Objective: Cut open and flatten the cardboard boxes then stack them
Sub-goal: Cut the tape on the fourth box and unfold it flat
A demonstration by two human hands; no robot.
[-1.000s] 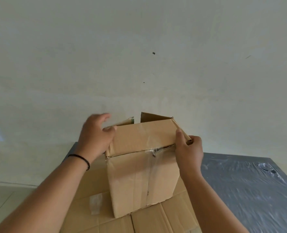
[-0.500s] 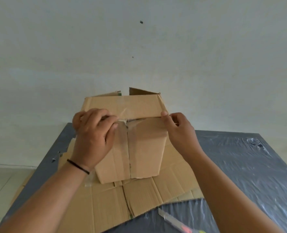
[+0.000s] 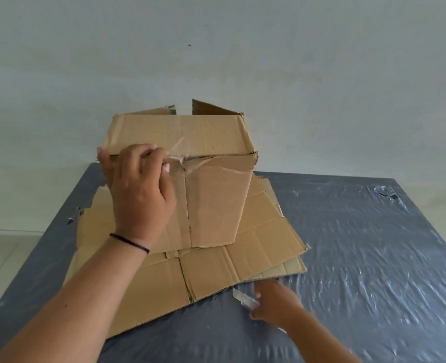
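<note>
A brown cardboard box (image 3: 216,195) stands on a stack of flattened cardboard (image 3: 255,258) on the table, its taped seam facing me and flaps raised at the back. My left hand (image 3: 140,189) grips the box's near top-left edge, fingers curled over it next to loose clear tape. My right hand (image 3: 274,302) is low on the table in front of the stack, blurred, its fingers around a cutter (image 3: 244,299) whose blade tip sticks out to the left.
The table (image 3: 373,244) is dark grey and covered with wrinkled clear film. A pale wall rises close behind it. Light floor shows to the left of the table.
My right hand has left the box's right edge and dropped to the cutter on the table. The left hand stays on the box. The view has tilted down.
</note>
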